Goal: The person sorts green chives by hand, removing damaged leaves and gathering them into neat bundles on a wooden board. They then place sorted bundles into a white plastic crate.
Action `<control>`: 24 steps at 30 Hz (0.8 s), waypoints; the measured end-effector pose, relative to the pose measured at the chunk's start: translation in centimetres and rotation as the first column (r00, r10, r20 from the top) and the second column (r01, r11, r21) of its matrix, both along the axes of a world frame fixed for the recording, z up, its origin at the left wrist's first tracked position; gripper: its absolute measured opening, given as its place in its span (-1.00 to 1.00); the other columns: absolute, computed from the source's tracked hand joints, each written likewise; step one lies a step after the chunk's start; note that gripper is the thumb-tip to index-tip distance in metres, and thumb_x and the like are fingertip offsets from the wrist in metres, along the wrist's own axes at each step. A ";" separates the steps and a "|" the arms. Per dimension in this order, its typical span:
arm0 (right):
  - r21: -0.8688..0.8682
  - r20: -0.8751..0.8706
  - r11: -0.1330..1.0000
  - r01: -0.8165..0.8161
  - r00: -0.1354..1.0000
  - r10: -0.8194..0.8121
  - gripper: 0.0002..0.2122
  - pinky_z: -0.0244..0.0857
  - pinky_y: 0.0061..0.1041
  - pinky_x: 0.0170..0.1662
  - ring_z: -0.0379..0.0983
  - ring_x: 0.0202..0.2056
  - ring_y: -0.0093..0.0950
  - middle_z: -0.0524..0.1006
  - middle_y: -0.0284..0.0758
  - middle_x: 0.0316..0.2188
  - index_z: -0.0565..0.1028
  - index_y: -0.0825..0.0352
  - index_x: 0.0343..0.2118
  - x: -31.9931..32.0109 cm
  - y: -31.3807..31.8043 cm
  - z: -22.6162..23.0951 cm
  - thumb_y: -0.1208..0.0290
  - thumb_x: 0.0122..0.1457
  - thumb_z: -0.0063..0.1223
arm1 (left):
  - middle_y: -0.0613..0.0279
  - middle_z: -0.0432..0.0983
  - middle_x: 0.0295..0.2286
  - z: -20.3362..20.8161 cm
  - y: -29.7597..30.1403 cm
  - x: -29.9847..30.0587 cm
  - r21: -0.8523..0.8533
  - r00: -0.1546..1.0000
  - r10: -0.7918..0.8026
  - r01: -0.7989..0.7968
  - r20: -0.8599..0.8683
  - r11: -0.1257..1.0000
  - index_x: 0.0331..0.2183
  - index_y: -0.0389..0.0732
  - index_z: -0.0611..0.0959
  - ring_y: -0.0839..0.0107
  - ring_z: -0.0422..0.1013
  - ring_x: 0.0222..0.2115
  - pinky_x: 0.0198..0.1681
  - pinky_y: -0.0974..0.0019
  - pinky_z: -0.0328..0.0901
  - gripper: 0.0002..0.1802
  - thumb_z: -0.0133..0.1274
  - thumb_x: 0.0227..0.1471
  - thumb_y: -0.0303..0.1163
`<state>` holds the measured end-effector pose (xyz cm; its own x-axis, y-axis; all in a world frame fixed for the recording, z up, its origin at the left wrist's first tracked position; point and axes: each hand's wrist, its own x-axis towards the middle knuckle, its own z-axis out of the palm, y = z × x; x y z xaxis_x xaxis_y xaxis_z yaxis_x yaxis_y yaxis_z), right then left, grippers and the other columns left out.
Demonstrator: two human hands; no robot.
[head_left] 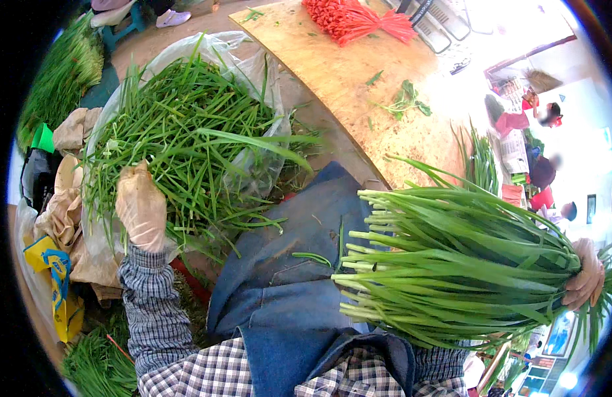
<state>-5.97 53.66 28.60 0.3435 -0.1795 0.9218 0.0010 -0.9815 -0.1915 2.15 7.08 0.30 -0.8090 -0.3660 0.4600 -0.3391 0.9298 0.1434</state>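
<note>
My right hand (584, 274), in a pale glove, is wrapped round the leafy end of a big bunch of garlic chives (458, 258). The bunch lies sideways above my lap, its pale cut stems pointing left. My left hand (141, 206), also gloved, is closed at the near left side of a clear plastic bag (279, 112) heaped with loose chive leaves (187, 126). Its fingertips are partly hidden among the leaves, and I cannot make out what they hold. A few stray chive pieces (312, 257) lie on my blue denim apron (273, 284).
A wooden table (332, 79) carries a red bundle of ties (359, 18), a leafy sprig (408, 102) and more chives (481, 162). Chive piles (64, 79) stand at far left and near left (100, 364). Cloths and a yellow-blue packet (57, 281) lie left. People (544, 171) are at right.
</note>
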 end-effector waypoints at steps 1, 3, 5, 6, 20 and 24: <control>-0.043 0.010 0.998 -0.051 0.999 0.051 -0.88 0.31 -0.56 -0.49 0.47 -0.53 -0.42 0.54 -0.22 -0.53 0.41 0.40 -0.35 0.1 -1.1 -0.3 0.50 0.07 -0.11 | 0.03 0.43 -0.43 0.5 0.4 -0.3 -0.064 0.982 -0.136 0.128 -0.130 0.990 -0.40 -0.32 0.53 0.23 0.37 -0.50 -0.46 0.31 0.29 -0.87 -0.10 -0.06 -0.57; -0.270 0.001 0.948 -0.169 0.985 0.175 -0.88 0.32 -0.55 -0.48 0.47 -0.53 -0.40 0.53 -0.20 -0.53 0.42 0.41 -0.36 0.3 -5.4 -0.8 0.51 0.08 -0.12 | 0.06 0.44 -0.43 1.8 4.5 -1.2 0.292 0.873 -0.319 0.434 -0.369 0.852 -0.37 -0.29 0.54 0.22 0.38 -0.49 -0.43 0.26 0.29 -0.86 -0.05 -0.07 -0.53; -0.096 0.049 0.994 -0.060 0.997 0.065 -0.88 0.31 -0.55 -0.51 0.46 -0.55 -0.40 0.53 -0.19 -0.55 0.42 0.42 -0.38 0.6 -4.6 -0.4 0.50 0.07 -0.13 | 0.03 0.44 -0.40 2.8 10.0 -0.9 0.641 0.714 -0.458 0.690 -0.529 0.336 -0.31 -0.28 0.53 0.21 0.38 -0.43 -0.35 0.24 0.27 -0.79 0.00 -0.07 -0.42; -0.051 0.064 0.998 -0.026 0.998 0.029 -0.88 0.31 -0.55 -0.52 0.46 -0.56 -0.40 0.52 -0.18 -0.56 0.42 0.42 -0.39 0.7 -4.1 -0.2 0.50 0.07 -0.13 | -0.01 0.44 -0.38 3.7 12.3 -0.8 0.638 0.571 -0.598 0.760 -0.563 0.124 -0.28 -0.28 0.52 0.19 0.38 -0.39 -0.30 0.23 0.27 -0.72 0.02 -0.07 -0.35; 0.116 0.136 0.992 0.055 0.988 -0.071 -0.84 0.26 -0.52 -0.68 0.41 -0.70 -0.38 0.49 -0.10 -0.69 0.43 0.46 -0.51 1.2 -3.4 -0.4 0.48 0.05 -0.17 | 0.26 0.45 -0.37 8.3 19.2 -2.4 0.611 0.701 -0.566 -0.233 -0.434 -0.757 -0.28 -0.35 0.52 0.53 0.34 -0.37 -0.22 0.41 0.25 -0.65 0.07 -0.09 -0.29; 0.111 0.120 0.993 0.046 0.991 -0.059 -0.84 0.27 -0.51 -0.68 0.41 -0.70 -0.38 0.48 -0.09 -0.68 0.43 0.47 -0.50 1.4 -3.7 -0.3 0.48 0.05 -0.17 | 0.37 0.39 -0.54 7.1 20.8 -2.7 0.579 0.803 -0.423 -0.123 -0.419 -0.806 -0.47 -0.30 0.56 0.62 0.27 -0.50 -0.38 0.52 0.20 -0.79 0.06 -0.07 -0.33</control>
